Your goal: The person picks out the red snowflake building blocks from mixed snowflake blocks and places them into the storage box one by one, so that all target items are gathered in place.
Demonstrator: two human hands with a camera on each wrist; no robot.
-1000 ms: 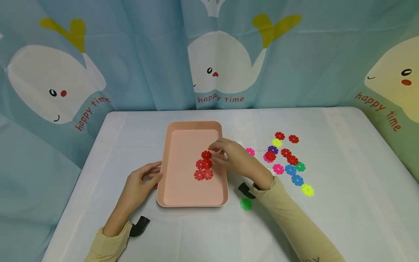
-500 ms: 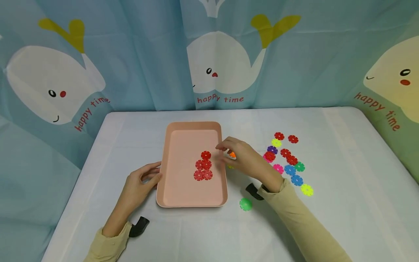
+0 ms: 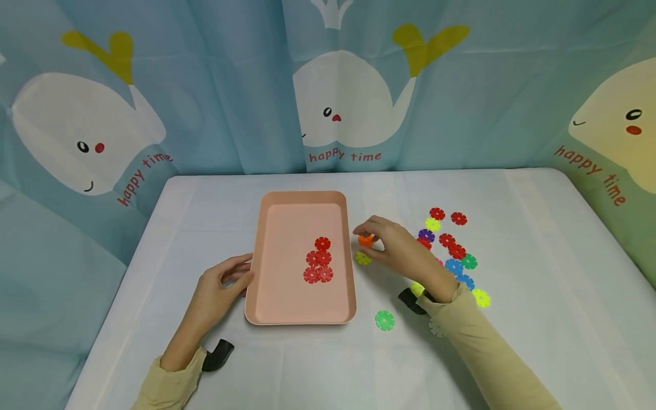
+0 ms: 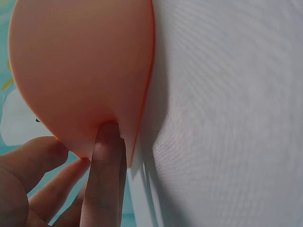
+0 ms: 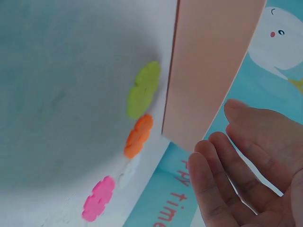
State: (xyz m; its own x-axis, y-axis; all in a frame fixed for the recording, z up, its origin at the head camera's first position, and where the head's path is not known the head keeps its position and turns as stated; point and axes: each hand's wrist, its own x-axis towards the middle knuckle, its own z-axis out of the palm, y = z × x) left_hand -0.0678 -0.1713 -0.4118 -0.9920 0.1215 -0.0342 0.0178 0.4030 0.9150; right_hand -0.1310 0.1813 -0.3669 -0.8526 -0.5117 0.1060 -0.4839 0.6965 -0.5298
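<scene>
A pink tray (image 3: 279,296) lies on the white table. Inside it, towards its right side, is a cluster of several red snowflake discs (image 3: 318,258), some overlapping. My left hand (image 3: 221,289) touches the tray's left side with its fingertips; the left wrist view shows the fingers (image 4: 106,156) against the tray's outer wall (image 4: 85,61). Just off the tray's right edge is my right hand (image 3: 397,245), thumb and fingers apart, holding nothing. In the head view it is over an orange disc (image 3: 365,240), partly covering it. A yellow-green disc (image 3: 363,258) lies near the thumb.
Right of the right hand, loose discs in red, yellow, purple, blue and green (image 3: 468,261) are scattered; the forearm partly covers some. A green disc (image 3: 385,320) lies nearer the front. A pink disc (image 5: 98,198) shows in the right wrist view. A whale-print curtain (image 3: 215,85) hangs behind.
My right hand has moved right, from over the tray to beyond its right edge, uncovering the orange and yellow-green discs. The left hand and the red discs in the tray have stayed in place.
</scene>
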